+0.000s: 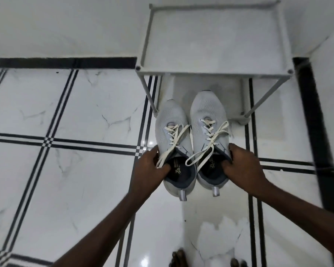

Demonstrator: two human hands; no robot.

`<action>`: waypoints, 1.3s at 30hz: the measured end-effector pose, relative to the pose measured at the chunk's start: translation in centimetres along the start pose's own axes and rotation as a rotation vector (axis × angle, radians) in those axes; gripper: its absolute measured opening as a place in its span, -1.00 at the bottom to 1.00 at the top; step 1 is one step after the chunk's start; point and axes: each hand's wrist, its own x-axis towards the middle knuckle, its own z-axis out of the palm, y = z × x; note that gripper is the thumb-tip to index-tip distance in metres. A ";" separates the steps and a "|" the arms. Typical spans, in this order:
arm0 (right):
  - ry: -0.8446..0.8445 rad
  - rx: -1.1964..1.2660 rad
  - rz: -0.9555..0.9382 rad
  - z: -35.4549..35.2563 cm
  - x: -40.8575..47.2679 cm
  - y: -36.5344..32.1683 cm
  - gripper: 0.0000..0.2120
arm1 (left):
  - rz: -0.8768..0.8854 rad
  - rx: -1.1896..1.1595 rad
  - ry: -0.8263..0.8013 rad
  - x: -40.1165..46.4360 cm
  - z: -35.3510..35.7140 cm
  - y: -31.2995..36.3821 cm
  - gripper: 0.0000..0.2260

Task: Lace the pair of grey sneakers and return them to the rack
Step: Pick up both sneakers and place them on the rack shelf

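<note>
Landmark: the rack (pixel 213 71), a pale frame with a flat top shelf, stands at the wall; every place below is given from it.
Left hand (pixel 148 171): in front of the rack's left leg, grip clenched on the collar of the left sneaker (pixel 173 135), with the thumb tucked into the opening and the fingers wrapped round the outer side.
Left sneaker: toe pointing at the rack, just short of its left front leg and level with it; heel toward the person.
Laces, left (pixel 173 140): threaded through the eyelets, ends loose and trailing over the collar onto the hand.
Right sneaker (pixel 208 120): just beside its mate, touching or nearly so, toe a little further in, under the rack's front edge.
Laces, right (pixel 210 143): also threaded, one loose loop hanging over the opening.
Right hand (pixel 241 165): in front of the rack's right half, grip closed on the right sneaker's collar, thumb inside.
Floor (pixel 66 122): white tile with dark lines; whether the soles touch it or hang just above, I cannot tell.
Step in hand: lacing looks done; the pair is being carried to the rack.
Next move calls for: sliding both shoes forward between the front legs together, keeping the loose ends clear of the left leg, then letting go.
</note>
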 end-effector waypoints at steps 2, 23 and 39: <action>0.031 0.020 -0.004 -4.7 -1.2 -3.1 -0.91 | 0.012 -0.045 0.023 -1.2 -3.6 4.2 -0.73; 0.307 0.050 0.070 -31.2 7.0 -16.9 -0.91 | 0.243 -0.059 0.219 9.0 -18.1 32.5 -0.78; 0.185 0.078 0.146 -23.0 30.7 -11.0 -0.90 | 0.078 0.011 0.194 31.1 -7.2 28.3 -0.72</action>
